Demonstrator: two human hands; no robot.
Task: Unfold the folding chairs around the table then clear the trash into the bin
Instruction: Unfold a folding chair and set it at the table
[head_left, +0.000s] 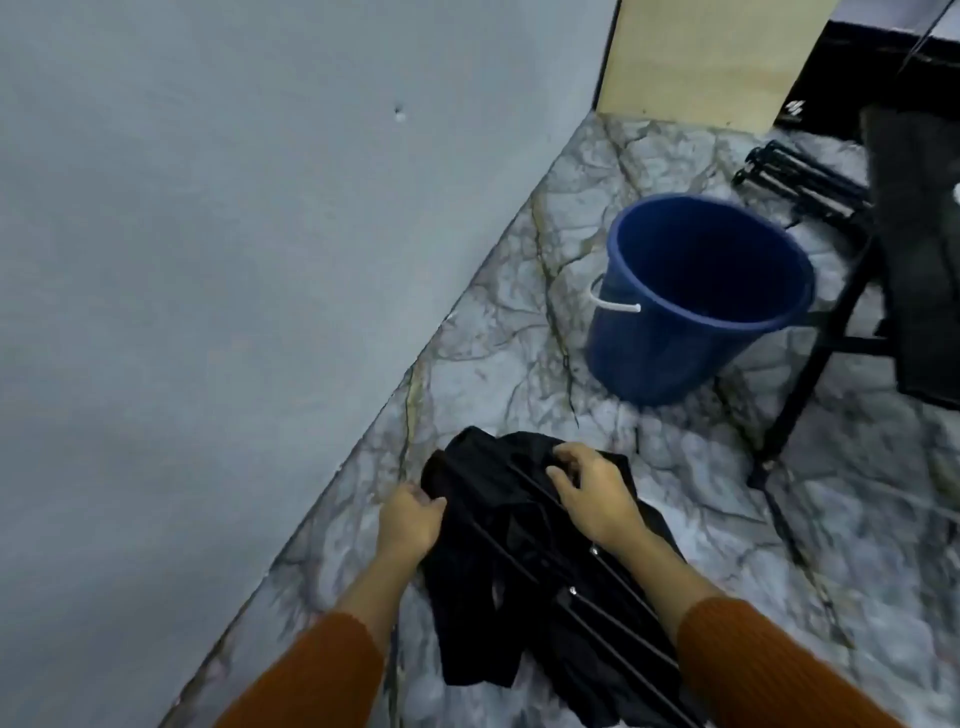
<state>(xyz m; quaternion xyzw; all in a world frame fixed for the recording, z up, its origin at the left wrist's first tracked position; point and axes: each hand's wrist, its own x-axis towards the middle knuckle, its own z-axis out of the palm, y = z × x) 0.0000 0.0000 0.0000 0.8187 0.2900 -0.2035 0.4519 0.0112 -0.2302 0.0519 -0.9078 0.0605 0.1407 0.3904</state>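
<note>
Two hands on folded black chair (524, 561) low on marble floor (519, 332) | left hand (410, 519) fingers curled, clutching fabric edge | right hand (597, 493) fingers bent, gripping top fabric | blue bin (696, 301) beyond, near wall (234, 234)

Matt cloth chair (524, 561), plastic bin (696, 312)

Pale grey-blue wall (234, 260) meeting marble-veined floor (519, 322), light wooden panel (711, 57) at the far corner.

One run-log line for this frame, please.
step: unfold chair | both hands gripping folded chair | bucket upright beyond | trash: none seen
</note>
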